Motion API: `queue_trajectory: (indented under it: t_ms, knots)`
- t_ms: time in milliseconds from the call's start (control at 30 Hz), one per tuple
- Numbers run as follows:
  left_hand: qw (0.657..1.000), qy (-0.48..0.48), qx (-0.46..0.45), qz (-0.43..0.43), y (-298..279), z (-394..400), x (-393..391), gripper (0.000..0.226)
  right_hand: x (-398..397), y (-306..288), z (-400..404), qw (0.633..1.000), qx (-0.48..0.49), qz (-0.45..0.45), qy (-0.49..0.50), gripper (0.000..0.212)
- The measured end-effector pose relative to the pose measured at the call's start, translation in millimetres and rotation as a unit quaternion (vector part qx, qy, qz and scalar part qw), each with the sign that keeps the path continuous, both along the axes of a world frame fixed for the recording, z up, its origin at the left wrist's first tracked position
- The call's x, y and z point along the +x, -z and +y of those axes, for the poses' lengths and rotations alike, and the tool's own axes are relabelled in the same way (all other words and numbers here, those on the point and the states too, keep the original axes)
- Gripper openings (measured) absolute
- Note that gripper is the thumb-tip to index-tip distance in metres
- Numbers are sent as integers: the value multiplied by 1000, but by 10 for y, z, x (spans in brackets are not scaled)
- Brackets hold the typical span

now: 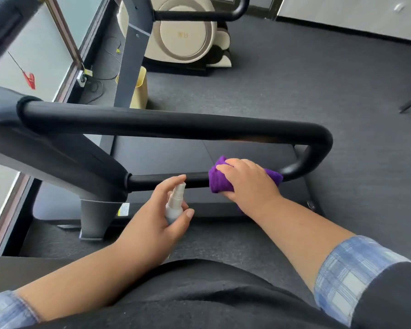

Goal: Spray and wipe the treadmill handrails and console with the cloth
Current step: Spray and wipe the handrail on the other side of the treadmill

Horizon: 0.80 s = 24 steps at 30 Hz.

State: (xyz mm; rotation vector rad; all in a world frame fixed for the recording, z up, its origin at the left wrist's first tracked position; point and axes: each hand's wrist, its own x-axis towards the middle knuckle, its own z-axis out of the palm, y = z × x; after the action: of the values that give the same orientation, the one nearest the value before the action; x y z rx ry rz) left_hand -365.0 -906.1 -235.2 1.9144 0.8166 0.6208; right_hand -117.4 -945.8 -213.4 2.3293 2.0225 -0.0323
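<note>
The big grey treadmill fills the left and middle of my view, standing on dark grey carpet floor. Its long black padded handrail runs across and bends round at the right end into a lower black bar. Behind it I see a cream round-sided machine and a pale yellow bin on the floor. My right hand presses a soft purple cloth onto the lower bar, with its fingers curled over the cloth. My left hand is just beside it, below the bar, fingers wrapped round a small clear spray bottle. One finger rests on top of the nozzle.
</note>
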Motion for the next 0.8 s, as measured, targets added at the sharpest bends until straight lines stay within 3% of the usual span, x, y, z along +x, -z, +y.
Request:
queue_trajectory:
  t_ms: [167,367,667,800]
  knots:
    - [1000,-13,-2,-1,-5,68,-9,59,406,-6,-300,998,27,-17,61,65]
    - [999,-26,0,24,-2,42,-269,59,188,185,-211,993,88,-3,81,67]
    - [993,-104,7,47,-11,-51,-821,59,-1306,479,635,993,61,-9,-99,71]
    - [991,-123,7,59,-3,-98,-914,59,-1609,513,787,991,36,-34,-121,73]
